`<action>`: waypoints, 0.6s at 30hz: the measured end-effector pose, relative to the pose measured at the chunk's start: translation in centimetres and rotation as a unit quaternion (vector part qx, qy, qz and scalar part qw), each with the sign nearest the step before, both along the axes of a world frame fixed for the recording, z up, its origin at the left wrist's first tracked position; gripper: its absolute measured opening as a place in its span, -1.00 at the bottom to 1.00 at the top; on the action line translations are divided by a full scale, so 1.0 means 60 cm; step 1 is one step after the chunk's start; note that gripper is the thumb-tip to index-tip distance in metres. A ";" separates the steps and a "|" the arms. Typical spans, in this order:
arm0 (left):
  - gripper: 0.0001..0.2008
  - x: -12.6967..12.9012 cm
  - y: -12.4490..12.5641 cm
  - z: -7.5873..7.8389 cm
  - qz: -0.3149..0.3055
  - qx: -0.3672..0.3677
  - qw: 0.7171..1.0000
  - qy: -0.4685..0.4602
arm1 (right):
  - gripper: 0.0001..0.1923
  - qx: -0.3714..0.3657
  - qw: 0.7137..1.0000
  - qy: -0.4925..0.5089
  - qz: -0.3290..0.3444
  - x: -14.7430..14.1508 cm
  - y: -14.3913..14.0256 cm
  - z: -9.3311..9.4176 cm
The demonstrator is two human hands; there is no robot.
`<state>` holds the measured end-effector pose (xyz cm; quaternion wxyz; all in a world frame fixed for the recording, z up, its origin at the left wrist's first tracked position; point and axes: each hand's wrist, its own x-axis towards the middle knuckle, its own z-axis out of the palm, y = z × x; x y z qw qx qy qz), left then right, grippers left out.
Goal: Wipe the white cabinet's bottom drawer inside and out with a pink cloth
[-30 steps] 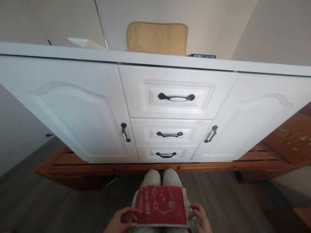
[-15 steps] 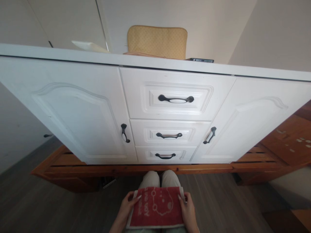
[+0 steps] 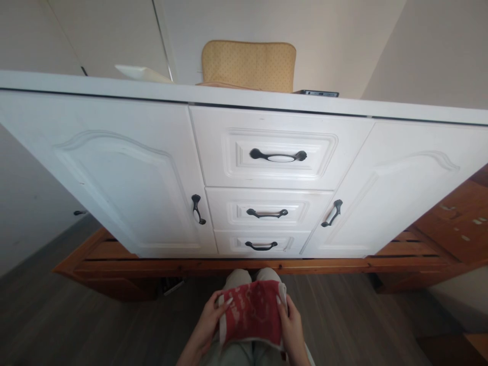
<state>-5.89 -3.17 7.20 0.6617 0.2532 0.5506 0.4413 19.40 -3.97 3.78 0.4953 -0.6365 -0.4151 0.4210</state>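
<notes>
A red towel [image 3: 250, 314] with a white cartoon print lies bunched over my knees at the bottom centre of the head view. My left hand [image 3: 208, 321] grips its left edge and my right hand [image 3: 290, 325] grips its right edge. The cloth bulges upward between them, its far edge curled over. Right in front stands a white cabinet [image 3: 125, 168] with three closed middle drawers, the top one [image 3: 280, 155] at about arm's height above the towel.
The cabinet sits on a brown wooden frame [image 3: 229, 264] over dark plank flooring. On top rest a yellow cushion [image 3: 248, 63], a dark phone [image 3: 316, 93] and a white dish [image 3: 139, 72]. Closed doors with black handles flank the drawers.
My hands slid from the towel's near corners up its sides and pushed closer together. The flat towel has bunched up and narrowed.
</notes>
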 end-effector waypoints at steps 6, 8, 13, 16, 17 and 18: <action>0.03 0.087 0.015 0.043 -0.007 0.054 0.998 0.038 | -0.40 0.077 0.988 -0.093 0.101 -0.107 -0.007 0.039; 0.02 0.109 0.020 0.056 -0.005 0.068 0.996 0.061 | -0.41 0.100 0.983 -0.117 0.098 -0.124 -0.008 0.034; -0.33 0.122 0.029 0.082 0.010 0.105 0.988 0.110 | -0.49 0.172 0.967 -0.178 0.063 -0.128 -0.013 0.022; -0.38 0.123 0.030 0.094 0.027 0.119 0.984 0.129 | -0.53 0.205 0.955 -0.206 0.049 -0.128 -0.017 0.028; -0.39 0.125 0.030 0.098 0.036 0.120 0.983 0.135 | -0.54 0.212 0.953 -0.212 0.048 -0.129 -0.018 0.033; -0.40 0.129 0.029 0.101 0.047 0.118 0.983 0.134 | -0.55 0.216 0.950 -0.219 0.046 -0.130 -0.020 0.038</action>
